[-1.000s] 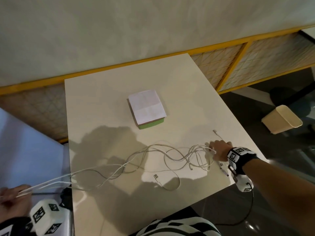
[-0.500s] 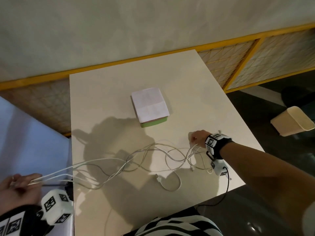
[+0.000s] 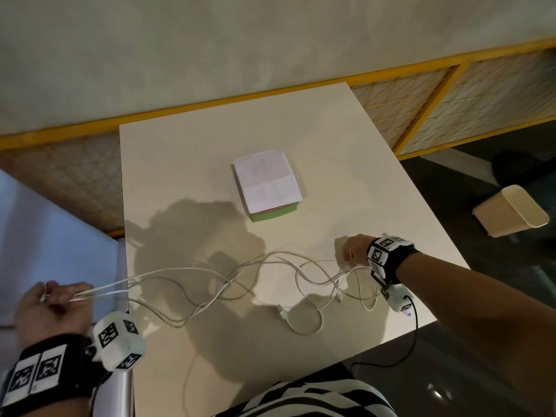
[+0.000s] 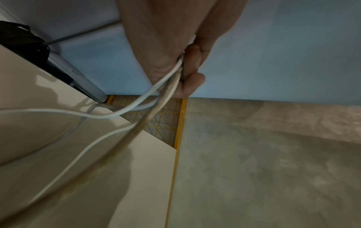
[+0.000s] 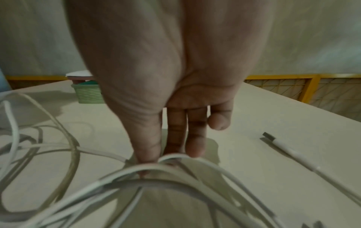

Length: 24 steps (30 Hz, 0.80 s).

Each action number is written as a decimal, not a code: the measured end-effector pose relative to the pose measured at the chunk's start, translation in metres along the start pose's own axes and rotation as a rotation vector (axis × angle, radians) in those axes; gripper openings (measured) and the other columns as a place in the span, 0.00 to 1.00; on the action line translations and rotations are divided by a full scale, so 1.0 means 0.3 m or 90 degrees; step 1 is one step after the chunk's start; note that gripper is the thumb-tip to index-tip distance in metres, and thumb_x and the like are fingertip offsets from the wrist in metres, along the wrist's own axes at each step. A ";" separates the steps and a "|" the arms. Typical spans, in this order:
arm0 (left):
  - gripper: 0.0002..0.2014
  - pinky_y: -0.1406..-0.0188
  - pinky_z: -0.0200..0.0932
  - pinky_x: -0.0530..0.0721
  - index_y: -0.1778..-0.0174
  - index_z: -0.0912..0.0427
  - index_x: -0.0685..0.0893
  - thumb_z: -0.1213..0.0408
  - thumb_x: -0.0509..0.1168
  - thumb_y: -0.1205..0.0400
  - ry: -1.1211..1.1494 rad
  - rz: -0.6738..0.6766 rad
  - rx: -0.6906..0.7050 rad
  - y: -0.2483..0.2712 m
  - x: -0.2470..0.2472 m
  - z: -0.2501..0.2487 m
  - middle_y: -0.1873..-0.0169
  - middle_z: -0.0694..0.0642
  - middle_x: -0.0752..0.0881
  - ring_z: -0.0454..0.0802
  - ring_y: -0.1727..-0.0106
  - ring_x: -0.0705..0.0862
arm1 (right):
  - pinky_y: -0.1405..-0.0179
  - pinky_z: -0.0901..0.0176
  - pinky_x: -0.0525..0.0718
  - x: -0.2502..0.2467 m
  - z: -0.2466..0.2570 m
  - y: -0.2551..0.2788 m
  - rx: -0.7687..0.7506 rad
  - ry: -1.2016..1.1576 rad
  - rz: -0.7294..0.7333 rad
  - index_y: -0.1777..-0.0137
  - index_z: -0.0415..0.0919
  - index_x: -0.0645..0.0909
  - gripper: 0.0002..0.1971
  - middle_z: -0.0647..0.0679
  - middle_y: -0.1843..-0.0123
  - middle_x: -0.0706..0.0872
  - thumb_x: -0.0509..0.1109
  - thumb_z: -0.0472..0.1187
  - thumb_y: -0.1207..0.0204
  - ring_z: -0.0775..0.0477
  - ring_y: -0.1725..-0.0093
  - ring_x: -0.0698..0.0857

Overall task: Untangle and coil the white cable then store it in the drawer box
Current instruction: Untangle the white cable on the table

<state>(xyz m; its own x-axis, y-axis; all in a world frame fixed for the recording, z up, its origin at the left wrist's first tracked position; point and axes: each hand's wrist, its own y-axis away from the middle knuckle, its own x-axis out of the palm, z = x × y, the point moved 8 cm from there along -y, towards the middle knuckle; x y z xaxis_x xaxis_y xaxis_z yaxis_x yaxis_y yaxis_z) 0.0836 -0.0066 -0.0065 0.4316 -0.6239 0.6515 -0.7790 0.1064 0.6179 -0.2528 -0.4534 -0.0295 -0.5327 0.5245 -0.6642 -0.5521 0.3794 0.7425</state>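
My right hand has moved away from the near right table edge since a second ago, in toward the middle of the table, lifting a bunch of strands with it. My left hand has come up from the bottom-left corner and now sits higher, just off the table's left edge. The tangle has tightened a little between them.

No brand name or readable writing shows; the wrist bands carry only black-and-white square marker patterns.

I count one white cable tangle, with several strands I cannot separate into a sure number; two plug ends lie on the table in the head view, one near the front middle. One drawer box, green with a white top, stands beyond the tangle, well apart from it. One beige bin lies on the floor to the right.

My left fingers are curled round a bundle of strands, which run from my fist across onto the table. My right thumb and fingers pinch looped strands, raised just above the tabletop.
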 end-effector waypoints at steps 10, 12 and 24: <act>0.13 0.76 0.29 0.71 0.88 0.53 0.72 0.64 0.59 0.36 -0.129 0.067 0.028 0.105 0.143 0.050 0.90 0.47 0.66 0.40 0.88 0.66 | 0.55 0.60 0.72 0.001 -0.002 0.037 0.026 0.014 -0.010 0.65 0.47 0.76 0.08 0.43 0.51 0.83 0.70 0.45 0.27 0.40 0.47 0.82; 0.15 0.77 0.30 0.71 0.87 0.53 0.72 0.66 0.60 0.33 -0.126 0.054 0.030 0.097 0.139 0.054 0.89 0.47 0.68 0.40 0.87 0.66 | 0.54 0.59 0.70 -0.027 -0.005 0.056 0.024 -0.061 -0.050 0.65 0.46 0.75 0.11 0.44 0.54 0.81 0.68 0.48 0.25 0.41 0.49 0.81; 0.18 0.88 0.28 0.61 0.71 0.55 0.72 0.60 0.54 0.14 -0.307 0.126 -0.080 0.213 0.249 0.220 0.90 0.47 0.61 0.39 0.90 0.59 | 0.73 0.63 0.69 -0.276 0.480 0.282 -0.277 -0.646 -0.259 0.52 0.42 0.80 0.09 0.50 0.78 0.69 0.58 0.39 0.17 0.52 0.76 0.68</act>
<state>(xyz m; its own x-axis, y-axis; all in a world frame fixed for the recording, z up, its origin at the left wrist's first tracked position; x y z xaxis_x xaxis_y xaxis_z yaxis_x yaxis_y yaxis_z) 0.0362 -0.0975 0.0527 0.0006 -0.8644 0.5028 -0.7511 0.3315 0.5709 -0.1629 -0.3550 0.1009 0.3793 0.8660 -0.3259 -0.8411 0.4695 0.2686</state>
